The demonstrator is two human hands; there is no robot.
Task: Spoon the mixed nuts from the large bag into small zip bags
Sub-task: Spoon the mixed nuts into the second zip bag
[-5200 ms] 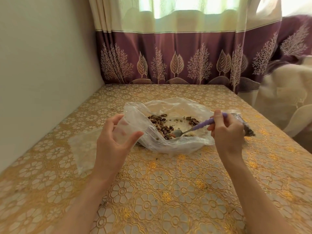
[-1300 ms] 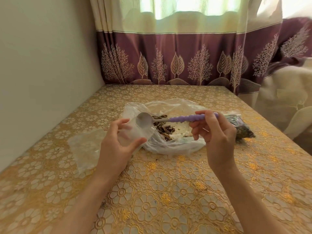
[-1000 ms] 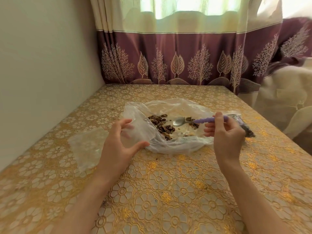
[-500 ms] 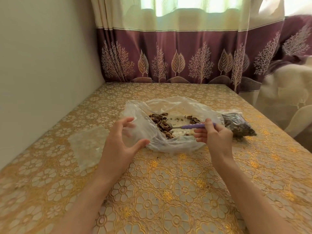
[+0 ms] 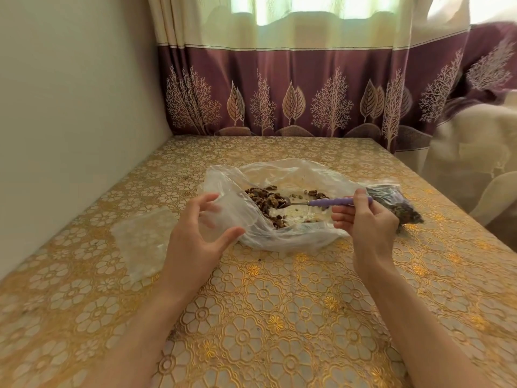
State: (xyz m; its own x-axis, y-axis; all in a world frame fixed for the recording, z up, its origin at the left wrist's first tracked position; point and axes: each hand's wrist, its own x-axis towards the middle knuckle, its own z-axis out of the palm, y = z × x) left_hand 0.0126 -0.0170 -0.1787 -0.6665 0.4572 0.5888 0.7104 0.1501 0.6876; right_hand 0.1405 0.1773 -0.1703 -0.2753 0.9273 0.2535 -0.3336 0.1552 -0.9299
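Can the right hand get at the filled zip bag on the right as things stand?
Probably not freely: the right hand grips the spoon, though the filled zip bag lies right behind it, unobstructed.

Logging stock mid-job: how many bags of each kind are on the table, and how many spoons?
Large open bag of nuts: 1
Small bags, filled: 1
Small bags, held by left hand: 1
Flat clear bags: 1
Spoons: 1
Total: 5

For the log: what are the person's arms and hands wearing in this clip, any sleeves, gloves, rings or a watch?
Nothing shows on either arm. The left hand and right hand are bare, with no gloves, and no rings show on the fingers that can be seen. Both forearms are uncovered down to the bottom edge of the picture, with no sleeve, watch or bracelet at the wrists.
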